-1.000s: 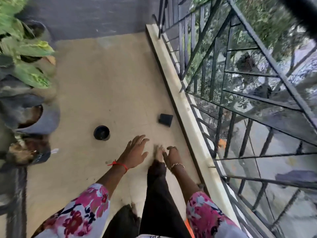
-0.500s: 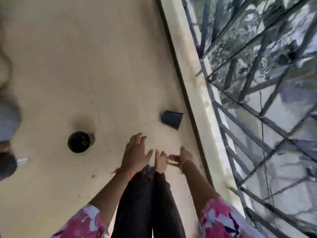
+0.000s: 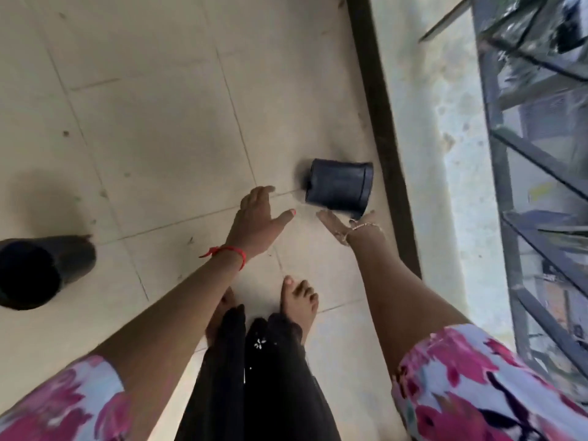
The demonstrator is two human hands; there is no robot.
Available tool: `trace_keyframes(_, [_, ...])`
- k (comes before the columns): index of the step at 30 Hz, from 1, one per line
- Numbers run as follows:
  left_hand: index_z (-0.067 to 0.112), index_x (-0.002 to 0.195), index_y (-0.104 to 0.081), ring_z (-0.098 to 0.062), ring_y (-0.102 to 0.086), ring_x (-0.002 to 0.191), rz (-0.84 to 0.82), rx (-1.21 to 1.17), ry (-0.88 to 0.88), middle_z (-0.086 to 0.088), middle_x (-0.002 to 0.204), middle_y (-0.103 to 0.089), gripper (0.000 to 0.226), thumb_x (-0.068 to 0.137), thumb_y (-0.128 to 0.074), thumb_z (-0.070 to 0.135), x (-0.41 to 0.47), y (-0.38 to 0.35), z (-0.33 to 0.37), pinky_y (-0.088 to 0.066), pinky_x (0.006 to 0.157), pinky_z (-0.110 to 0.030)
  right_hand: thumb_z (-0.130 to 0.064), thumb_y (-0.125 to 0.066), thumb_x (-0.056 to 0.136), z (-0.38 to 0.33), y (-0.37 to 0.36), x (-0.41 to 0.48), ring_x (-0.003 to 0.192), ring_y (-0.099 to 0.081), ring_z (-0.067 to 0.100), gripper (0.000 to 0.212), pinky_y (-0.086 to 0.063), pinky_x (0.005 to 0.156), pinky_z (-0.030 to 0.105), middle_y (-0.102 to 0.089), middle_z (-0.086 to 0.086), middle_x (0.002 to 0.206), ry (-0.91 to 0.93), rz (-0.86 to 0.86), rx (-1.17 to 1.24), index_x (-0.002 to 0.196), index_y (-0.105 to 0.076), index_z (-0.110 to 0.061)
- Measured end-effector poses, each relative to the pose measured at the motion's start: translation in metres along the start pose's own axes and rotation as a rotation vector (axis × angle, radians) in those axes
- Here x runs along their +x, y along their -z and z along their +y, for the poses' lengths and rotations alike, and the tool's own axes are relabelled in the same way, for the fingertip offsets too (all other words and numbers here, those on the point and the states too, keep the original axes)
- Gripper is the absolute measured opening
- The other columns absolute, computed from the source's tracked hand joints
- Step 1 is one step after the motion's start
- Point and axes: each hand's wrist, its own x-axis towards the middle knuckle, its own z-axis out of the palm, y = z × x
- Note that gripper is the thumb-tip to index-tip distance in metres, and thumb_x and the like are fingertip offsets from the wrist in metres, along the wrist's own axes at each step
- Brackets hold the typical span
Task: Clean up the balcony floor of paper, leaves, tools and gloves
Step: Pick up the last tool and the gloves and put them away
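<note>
Standing barefoot on the tiled balcony floor (image 3: 152,128), bent forward, both arms reaching down toward a dark pot (image 3: 339,187) lying on its side

Position of the dark pot: tipped over on a tile, rim end toward the dark strip (image 3: 378,122) at the foot of the pale ledge (image 3: 445,154), close beside that strip but apart from it. Lying tipped suggests a stray item to be collected, not one set there on purpose

Left hand (image 3: 257,222): palm down, fingers spread and slightly curled, thumb held wide toward the pot; near the closed end of the pot, not touching, holding nothing. Likely shaped to cup the near side

Right hand (image 3: 345,226): wrist with thin bracelet, palm turned inward, just below the rim end of the pot. Fingers largely hidden behind pot and wrist; spread or together cannot be told. Contact with the pot also cannot be told

Both hands set on opposite sides of the pot: judged as approach for a two-handed lift

Second dark pot (image 3: 38,272): upright, at the left edge of view, well apart from both hands. Probably next for collection

Railing (image 3: 509,192) beyond the ledge; care advised against knocking the pot toward it

No paper, leaves or gloves visible on this patch of floor
</note>
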Motion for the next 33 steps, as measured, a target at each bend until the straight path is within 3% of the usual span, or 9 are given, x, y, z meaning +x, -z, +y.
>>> trace_keyframes(3, [0.015,0.141,-0.03,-0.02,-0.024,0.136,-0.013,-0.023,-0.001,-0.003,0.146,-0.03,0.059,0.092,-0.054,0.037,0.009,0.0,-0.012,-0.027,0.11,-0.036,-0.042,-0.033,0.096,-0.018,-0.016,0.007,0.11,-0.058,0.038,0.054,-0.056,0.069,0.045,-0.055,0.025,0.121,0.005,0.014,-0.065,0.126,-0.04,0.002])
trace_keyframes(5, [0.015,0.142,-0.029,-0.02,-0.024,0.136,-0.005,-0.038,0.003,-0.003,0.147,-0.029,0.06,0.092,-0.053,0.038,0.009,0.002,-0.017,-0.028,0.11,-0.036,-0.019,-0.029,0.098,-0.019,-0.022,0.006,0.109,-0.06,0.031,0.032,-0.053,0.081,0.039,-0.059,0.019,0.109,0.021,-0.014,-0.107,0.113,-0.048,0.002])
trace_keyframes(7, [0.016,0.143,-0.028,-0.019,-0.022,0.138,0.009,-0.068,0.028,-0.002,0.148,-0.026,0.06,0.093,-0.051,0.039,0.005,0.005,-0.021,-0.028,0.109,-0.035,-0.002,-0.03,0.096,-0.01,-0.021,0.003,0.086,-0.065,0.028,0.022,-0.055,0.078,0.032,-0.059,0.015,0.093,0.08,-0.043,-0.144,0.103,-0.05,0.002])
trace_keyframes(10, [0.016,0.145,-0.025,-0.021,-0.022,0.139,0.014,-0.125,0.082,-0.002,0.152,-0.022,0.06,0.094,-0.047,0.041,-0.012,0.015,-0.016,-0.027,0.11,-0.038,0.006,-0.037,0.091,0.006,-0.021,-0.017,0.055,-0.067,0.027,0.018,-0.055,0.047,0.033,-0.062,0.023,0.083,0.245,-0.051,-0.455,0.102,-0.052,0.008])
trace_keyframes(15, [0.02,0.143,-0.028,-0.024,-0.044,0.127,0.055,-0.416,0.128,-0.004,0.143,-0.038,0.053,0.097,-0.042,0.042,-0.062,0.067,0.015,-0.036,0.096,-0.028,0.012,-0.041,0.088,0.057,-0.036,-0.101,0.045,-0.058,0.027,0.021,-0.056,0.054,0.043,-0.057,0.022,0.065,0.444,-0.161,-0.71,0.073,-0.054,0.006])
trace_keyframes(19, [0.014,0.131,-0.042,-0.033,-0.067,0.089,0.132,-0.658,0.21,-0.01,0.12,-0.058,0.044,0.092,-0.056,0.029,-0.126,0.124,0.012,-0.051,0.076,-0.035,0.012,-0.051,0.084,0.11,-0.044,-0.166,0.03,-0.051,0.018,0.006,-0.051,0.037,0.029,-0.054,0.013,0.046,0.515,-0.226,-0.922,0.085,-0.056,0.01])
trace_keyframes(25, [0.009,0.116,-0.053,-0.036,-0.063,0.099,0.373,-0.806,0.251,-0.019,0.111,-0.064,0.037,0.081,-0.062,0.013,-0.257,0.185,-0.055,-0.052,0.085,-0.055,0.009,-0.056,0.085,0.21,-0.033,-0.267,0.032,-0.053,0.013,0.027,-0.049,0.037,0.022,-0.058,0.012,0.061,0.53,-0.437,-1.182,0.11,-0.055,0.018])
trace_keyframes(30, [0.008,0.117,-0.05,-0.03,-0.058,0.098,0.515,-1.023,0.276,-0.017,0.109,-0.06,0.043,0.076,-0.064,0.002,-0.367,0.209,-0.116,-0.057,0.073,-0.035,0.012,-0.055,0.084,0.309,-0.009,-0.306,0.034,-0.056,0.012,0.031,-0.052,0.041,0.023,-0.06,-0.002,0.043,0.515,-0.529,-1.377,0.115,-0.053,0.019])
trace_keyframes(33, [-0.006,0.124,-0.047,-0.03,-0.058,0.093,0.565,-1.114,0.329,-0.021,0.105,-0.059,0.043,0.083,-0.059,-0.012,-0.418,0.203,-0.18,-0.055,0.059,-0.019,0.013,-0.055,0.084,0.375,0.013,-0.318,0.036,-0.058,0.01,0.029,-0.054,0.044,0.025,-0.064,0.015,0.067,0.55,-0.559,-1.52,0.112,-0.056,0.019])
